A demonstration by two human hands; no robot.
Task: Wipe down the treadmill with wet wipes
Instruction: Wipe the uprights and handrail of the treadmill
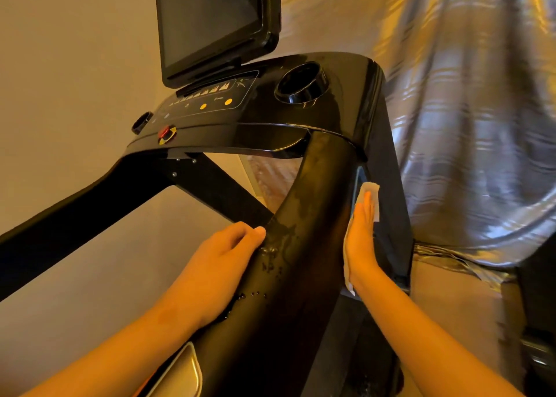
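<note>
- Black gloss plastic covers the whole treadmill (370,120). The console (270,117) sits ahead with a dark screen (207,23), a round cup holder (301,84) and a red stop knob (165,132).
- Right-side handrail (319,204) runs from the console down toward the camera, and both hands work on it.
- Only 1 wet wipe (370,189) is in view: white, and spread flat against the outer face of the handrail. It shows above the fingertips and again below the wrist.
- Right hand (361,240): fingers straight and together, nothing pinched, palm pressing the wipe onto the rail. Judgement: the flat palm puts the most cloth in contact and keeps it from bunching on the curved side.
- Left hand (222,264): laid against the inner face of the same rail, fingers extended and close together. The thumb is hidden, so I cannot tell whether it wraps underneath. Judgement: it braces the rail against the push from the other side.
- Water droplets (270,254) and a smeared film sit on the rail top just beside the left fingertips. Judgement: the top is already wetted and the outer side is the step in hand.
- Console, screen and the left-side rail (75,213) show no wet film that I can make out. Judgement: much of the job remains.
- Risk, judged: standing drops may run toward the console seam.
- Shiny grey drape (469,132) hangs to the right, well apart from the hands.
</note>
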